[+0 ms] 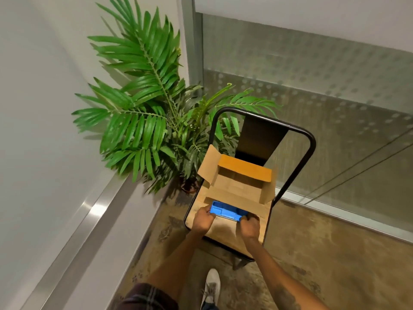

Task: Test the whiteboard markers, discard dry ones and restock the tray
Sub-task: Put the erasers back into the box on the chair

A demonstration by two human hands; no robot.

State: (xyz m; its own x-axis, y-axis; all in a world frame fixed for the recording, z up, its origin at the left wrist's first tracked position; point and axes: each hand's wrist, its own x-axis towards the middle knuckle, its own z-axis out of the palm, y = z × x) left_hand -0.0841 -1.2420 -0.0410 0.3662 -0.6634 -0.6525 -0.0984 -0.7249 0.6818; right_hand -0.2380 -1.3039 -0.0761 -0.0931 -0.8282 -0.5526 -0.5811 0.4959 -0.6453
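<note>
**Blue tray at the open box, one hand on each end**

Blue plastic, the tray [228, 211] is just in front of the cardboard box [239, 186], low over the wooden seat of the chair [311, 139] on which the box stands. The left hand [202, 218] grips the tray's left end with curled fingers, and the right hand [249, 225] grips the right end in the same way. Whether the tray touches the seat or is a little above it, I cannot tell. No marker is visible in the tray or in the box, whose flaps stand open.

I judge that the step is to bring the tray to the box for restocking. To do it well, keep both ends at equal height and set the tray flat on the free part of the seat in front of the box, not on the near flap. Release one hand only when the tray lies steady. A plant [143, 121] stands to the left of the box, out of the way.
</note>
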